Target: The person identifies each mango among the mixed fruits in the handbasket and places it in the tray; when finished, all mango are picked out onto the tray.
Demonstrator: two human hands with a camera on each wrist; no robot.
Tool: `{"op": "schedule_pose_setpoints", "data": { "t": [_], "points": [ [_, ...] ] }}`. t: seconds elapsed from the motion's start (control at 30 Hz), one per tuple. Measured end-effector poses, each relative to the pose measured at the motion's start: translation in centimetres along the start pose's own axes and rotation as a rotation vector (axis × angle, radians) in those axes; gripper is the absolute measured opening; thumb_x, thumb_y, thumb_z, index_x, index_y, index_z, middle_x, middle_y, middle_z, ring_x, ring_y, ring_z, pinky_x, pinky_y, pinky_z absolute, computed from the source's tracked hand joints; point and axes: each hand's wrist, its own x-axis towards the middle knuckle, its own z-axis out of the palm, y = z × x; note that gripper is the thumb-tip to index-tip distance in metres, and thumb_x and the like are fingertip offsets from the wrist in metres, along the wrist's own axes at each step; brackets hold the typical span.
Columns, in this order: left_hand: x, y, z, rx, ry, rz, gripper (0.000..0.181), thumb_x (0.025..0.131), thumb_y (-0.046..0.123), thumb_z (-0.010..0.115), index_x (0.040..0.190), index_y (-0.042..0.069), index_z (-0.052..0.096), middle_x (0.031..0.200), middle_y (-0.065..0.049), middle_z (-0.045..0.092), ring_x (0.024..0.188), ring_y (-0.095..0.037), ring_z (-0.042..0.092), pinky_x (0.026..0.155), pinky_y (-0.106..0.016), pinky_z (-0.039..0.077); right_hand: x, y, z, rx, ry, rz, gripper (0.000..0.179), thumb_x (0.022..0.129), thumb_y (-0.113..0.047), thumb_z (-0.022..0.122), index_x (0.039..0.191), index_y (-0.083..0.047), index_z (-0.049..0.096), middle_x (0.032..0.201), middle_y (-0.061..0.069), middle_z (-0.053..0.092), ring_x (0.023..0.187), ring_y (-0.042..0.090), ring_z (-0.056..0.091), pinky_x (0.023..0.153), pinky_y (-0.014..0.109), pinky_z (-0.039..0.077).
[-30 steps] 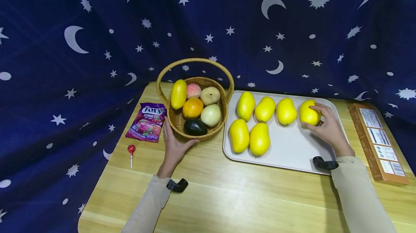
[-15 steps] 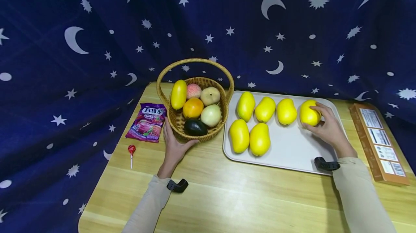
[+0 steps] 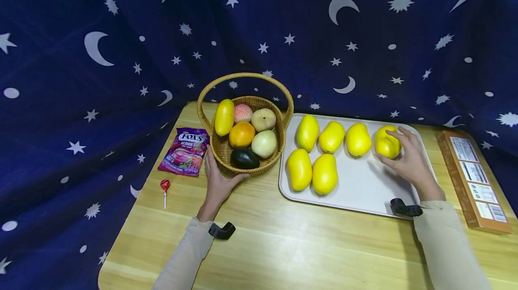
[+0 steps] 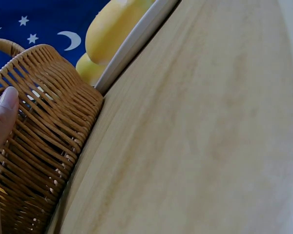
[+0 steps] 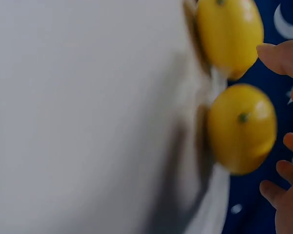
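Note:
My left hand (image 3: 218, 186) rests against the near left side of a wicker basket (image 4: 49, 117), thumb laid along its woven wall and fingers along its left side. In the basket lie a yellow mango (image 3: 224, 118), a pink peach (image 3: 243, 113), an orange (image 3: 242, 134), a dark avocado (image 3: 244, 158) and two pale round fruits. Over the right end of a white tray (image 3: 364, 186), my right hand (image 3: 410, 164) is spread beside the rightmost mango (image 3: 383, 145). The right wrist view shows a gap between its fingers and this mango (image 5: 241, 129).
Several more yellow mangoes (image 3: 325, 174) lie in two rows on the tray. A purple candy bag (image 3: 184, 153) and a red lollipop (image 3: 165, 185) lie left of the basket. A long brown box (image 3: 471, 182) lies right of the tray. A starry cloth (image 3: 251, 15) hangs behind.
My right hand has let go of the rightmost mango, its fingers spreading and drawing slightly away. The left hand and basket stay put; the head view has shifted slightly.

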Motion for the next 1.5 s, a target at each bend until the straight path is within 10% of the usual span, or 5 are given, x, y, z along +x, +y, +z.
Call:
{"op": "schedule_pose_setpoints", "data": {
  "t": [1.5],
  "points": [
    [0.0,-0.1,0.1,0.019,-0.003,0.0,0.141,0.06,0.053,0.089,0.159,0.016,-0.005,0.163,-0.014,0.005,0.149,-0.035,0.007,0.115,-0.065,0.011,2.7,-17.5,10.4,0.094,-0.233,-0.461,0.07,0.079,-0.029,0.083,0.14,-0.014,0.053,0.139,0.009,0.051,0.127,0.028,0.048,0.102,0.05,0.044]
  ]
}}
